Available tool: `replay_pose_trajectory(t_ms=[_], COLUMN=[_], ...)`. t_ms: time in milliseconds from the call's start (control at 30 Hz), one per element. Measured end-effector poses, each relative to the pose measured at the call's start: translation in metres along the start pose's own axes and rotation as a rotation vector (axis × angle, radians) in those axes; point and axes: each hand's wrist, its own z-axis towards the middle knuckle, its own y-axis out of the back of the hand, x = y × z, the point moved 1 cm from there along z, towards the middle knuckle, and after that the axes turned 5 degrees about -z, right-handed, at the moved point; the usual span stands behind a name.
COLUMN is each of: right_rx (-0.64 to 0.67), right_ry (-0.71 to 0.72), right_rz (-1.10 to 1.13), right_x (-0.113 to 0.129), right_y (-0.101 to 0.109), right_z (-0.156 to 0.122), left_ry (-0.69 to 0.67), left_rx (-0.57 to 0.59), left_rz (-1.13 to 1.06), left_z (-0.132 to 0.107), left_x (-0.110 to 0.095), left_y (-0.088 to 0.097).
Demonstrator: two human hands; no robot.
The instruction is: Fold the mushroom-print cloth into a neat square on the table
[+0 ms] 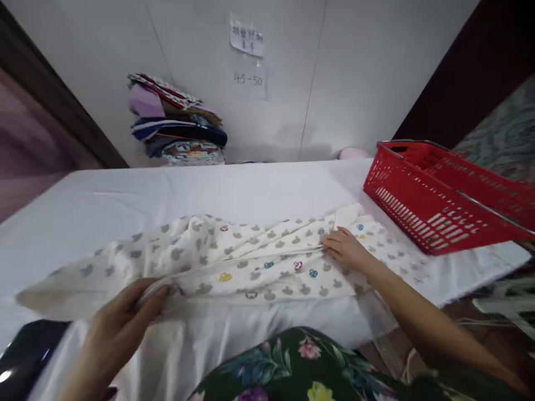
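Note:
A long piece of white cloth (284, 278), printed with grey animal heads and a few coloured outlines, lies stretched across the table. It seems to be a garment, though its exact kind is unclear. At the lower left, my left hand (134, 312) is closed on the cloth's near edge, thumb against the fingers. The fingertips of my right hand (345, 249) are drawn together on the cloth right of centre, at a crease running between both hands. Loose folds bunch up beyond my left hand, and one corner trails to the far left. The right end of the cloth lies flat.
The table has a white cover (259, 189). A red plastic basket (434, 200) with metal handles stands on the right. Folded fabrics (179, 122) are stacked at the back left by the wall, below and left of a paper sign (246, 39). A dark shiny object (29, 356) sits lower left.

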Motion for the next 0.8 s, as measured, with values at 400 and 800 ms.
replay_pose_trajectory(t_ms=[400,800], right_rx=[-0.080,-0.353], right_ry=[-0.036,-0.150], right_rz=[-0.019,0.090], right_x=[-0.010,-0.025], right_y=[0.001,0.044], right_z=[-0.007,-0.001], left_ry=[-0.150,-0.228], left_rx=[0.015,-0.003], left_rz=[-0.017,-0.074], left_z=[-0.003,0.006], left_x=[-0.009,-0.012], left_y=[0.000,0.016])
